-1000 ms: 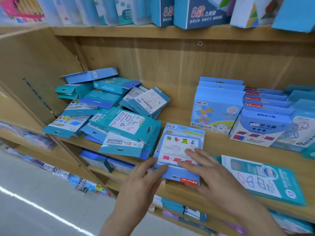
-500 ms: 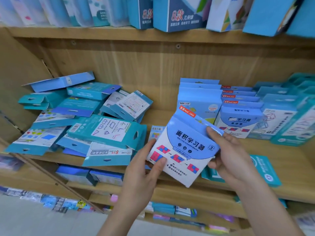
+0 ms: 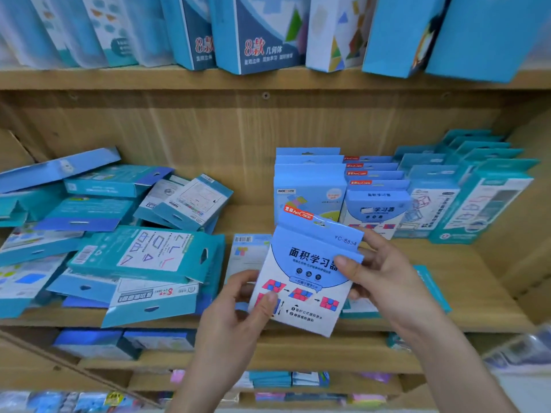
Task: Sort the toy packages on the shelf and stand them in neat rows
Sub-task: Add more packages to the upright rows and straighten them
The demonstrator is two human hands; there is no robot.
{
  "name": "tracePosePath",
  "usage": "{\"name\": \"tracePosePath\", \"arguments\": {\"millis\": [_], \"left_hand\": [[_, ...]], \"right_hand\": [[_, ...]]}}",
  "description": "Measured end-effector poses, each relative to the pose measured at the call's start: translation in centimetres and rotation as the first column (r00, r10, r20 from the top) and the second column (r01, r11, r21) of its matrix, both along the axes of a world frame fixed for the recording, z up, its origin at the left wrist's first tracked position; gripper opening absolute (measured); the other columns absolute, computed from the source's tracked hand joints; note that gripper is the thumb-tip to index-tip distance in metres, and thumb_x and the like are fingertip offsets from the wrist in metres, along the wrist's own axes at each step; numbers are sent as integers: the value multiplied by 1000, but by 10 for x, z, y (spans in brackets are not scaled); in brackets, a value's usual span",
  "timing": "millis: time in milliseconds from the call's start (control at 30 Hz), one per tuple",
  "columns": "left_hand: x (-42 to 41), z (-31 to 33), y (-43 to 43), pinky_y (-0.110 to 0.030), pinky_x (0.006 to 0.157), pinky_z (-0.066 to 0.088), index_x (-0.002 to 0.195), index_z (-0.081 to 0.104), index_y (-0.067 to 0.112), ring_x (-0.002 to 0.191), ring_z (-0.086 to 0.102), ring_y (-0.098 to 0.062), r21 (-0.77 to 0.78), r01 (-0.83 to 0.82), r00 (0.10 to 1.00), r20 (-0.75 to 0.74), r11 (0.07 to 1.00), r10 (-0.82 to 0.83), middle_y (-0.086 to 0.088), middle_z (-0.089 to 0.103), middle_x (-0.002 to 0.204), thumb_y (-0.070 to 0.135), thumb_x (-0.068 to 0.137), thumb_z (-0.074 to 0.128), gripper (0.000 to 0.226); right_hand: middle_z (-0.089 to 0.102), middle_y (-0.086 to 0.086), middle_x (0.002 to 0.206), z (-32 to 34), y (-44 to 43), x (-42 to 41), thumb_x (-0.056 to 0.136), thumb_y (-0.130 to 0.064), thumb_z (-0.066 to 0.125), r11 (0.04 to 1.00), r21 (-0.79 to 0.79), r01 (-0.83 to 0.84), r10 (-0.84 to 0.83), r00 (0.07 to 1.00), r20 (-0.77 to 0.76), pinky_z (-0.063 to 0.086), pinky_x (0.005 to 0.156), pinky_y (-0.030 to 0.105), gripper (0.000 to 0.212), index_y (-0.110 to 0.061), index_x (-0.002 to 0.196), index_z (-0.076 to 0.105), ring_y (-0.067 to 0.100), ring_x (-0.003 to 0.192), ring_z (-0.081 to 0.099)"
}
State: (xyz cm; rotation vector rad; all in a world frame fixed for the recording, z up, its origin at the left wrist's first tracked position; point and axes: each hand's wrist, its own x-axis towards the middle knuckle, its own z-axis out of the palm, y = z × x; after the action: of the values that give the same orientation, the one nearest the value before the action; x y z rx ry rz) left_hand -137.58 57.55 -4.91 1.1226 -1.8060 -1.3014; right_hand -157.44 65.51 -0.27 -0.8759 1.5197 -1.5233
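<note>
Head shows pile (image 3: 143, 257) left of package (image 3: 304, 281), rows (image 3: 377, 204) behind.

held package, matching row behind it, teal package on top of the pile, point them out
held package (image 3: 307, 281): head view, middle of its front
matching row (image 3: 377, 204): head view, front package's face
teal package (image 3: 149, 251): head view, its white label

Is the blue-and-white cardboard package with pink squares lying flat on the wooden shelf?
No, the left hand and the right hand hold the blue-and-white cardboard package lifted above the wooden shelf, tilted toward the camera.
</note>
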Motion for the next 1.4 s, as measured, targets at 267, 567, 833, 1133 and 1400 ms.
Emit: {"name": "tracePosePath", "arguments": {"millis": [267, 567, 833, 1133, 1400], "left_hand": [[-61, 34, 4, -14, 57, 44, 103, 61, 40, 67, 59, 2, -153, 173, 975, 166, 973, -147, 27, 65, 80, 30, 79, 73, 28], [-169, 23, -14, -29, 75, 49, 113, 58, 30, 93, 65, -9, -299, 166, 948, 312, 940, -68, 14, 71, 103, 33, 87, 65, 27], [-211, -11, -23, -34, 65, 51, 106, 56, 23, 78, 67, -18, -408, 96, 906, 414, 908, 90, 4, 71, 82, 38, 89, 60, 24], [-222, -15, -25, -34, 67, 52, 106, 56, 20, 80, 67, -19, -398, 58, 898, 422, 915, 126, 2, 72, 85, 31, 92, 58, 18], [-223, -15, -26, -34, 66, 52, 107, 57, 17, 82, 66, -22, -425, 77, 883, 450, 902, 136, 0, 71, 89, 31, 93, 57, 20]], "right_hand": [[74, -7, 89, 12, 33, -40, 81, -3, 62, 987, -131, 98, -109, 991, -78, 45, 52, 12, 35, -22, 111, 58, 2, 69, 65], [61, -16, 125, -15, 36, -110, 91, -6, 57, 989, -88, 116, -137, 948, -289, 41, 104, 33, 45, -31, 128, 50, 0, 120, 52], [55, -18, 130, -48, 10, -147, 90, -10, 59, 998, 9, 56, -51, 955, -293, 34, 112, 39, 51, -38, 130, 43, -3, 124, 46], [55, -28, 123, -61, 4, -155, 82, -29, 63, 997, 46, 63, -44, 941, -335, 39, 107, 44, 63, -75, 109, 29, 2, 121, 50], [56, -36, 106, -61, 2, -161, 88, -19, 63, 994, 78, 71, -41, 943, -330, 41, 105, 35, 55, -48, 127, 37, -13, 105, 53]]}}
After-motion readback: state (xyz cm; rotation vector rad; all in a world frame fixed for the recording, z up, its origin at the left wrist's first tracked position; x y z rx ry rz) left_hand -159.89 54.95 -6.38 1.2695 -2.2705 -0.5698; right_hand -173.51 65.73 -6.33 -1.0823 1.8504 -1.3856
